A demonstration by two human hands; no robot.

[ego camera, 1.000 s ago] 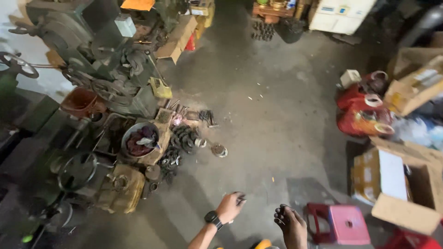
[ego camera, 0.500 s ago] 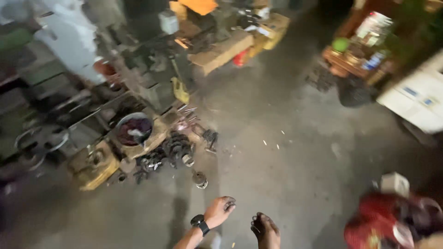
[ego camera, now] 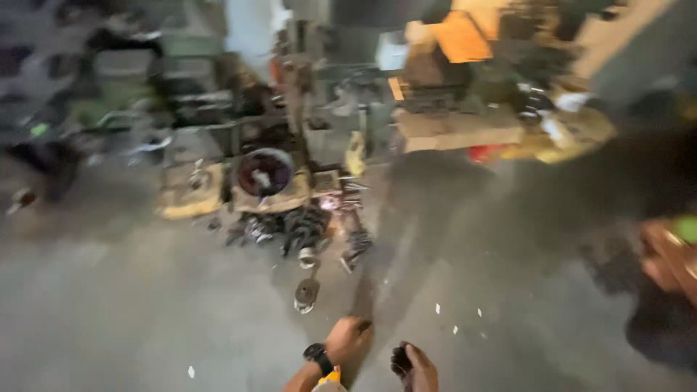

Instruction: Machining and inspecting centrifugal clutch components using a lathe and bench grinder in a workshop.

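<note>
View: a blurred look down from head height onto a workshop floor, with two hands at the bottom edge.
Left hand (ego camera: pixel 348 339): one, curled into a loose fist with a small dark thing at the fingertips; the blur hides what it is and whether it is gripped.
Wrist: one dark wristwatch (ego camera: pixel 318 356) on the left wrist, with a bit of yellow just below it.
Right hand (ego camera: pixel 415 365): one, fingers curled around a small dark object (ego camera: pixel 400 358), which sits at the bottom centre of the view, just right of the left hand; its kind cannot be made out.
Spacing: the two hands are near each other but not touching.
Floor (ego camera: pixel 131 319): grey concrete, with a few small white flecks scattered on it.
Nearest loose part: one round metal disc-like piece (ego camera: pixel 306 293) lying on the floor just ahead of the left hand.
Scrap pile: one heap of dark metal parts (ego camera: pixel 301 226) further ahead; the separate pieces are too blurred to count.
Bowl: one round dark bowl-shaped container (ego camera: pixel 265 173) resting on a yellowish block behind the heap.
Background: dark machinery (ego camera: pixel 218 109) across the top left, and one orange sheet (ego camera: pixel 465 36) at the top right.
</note>
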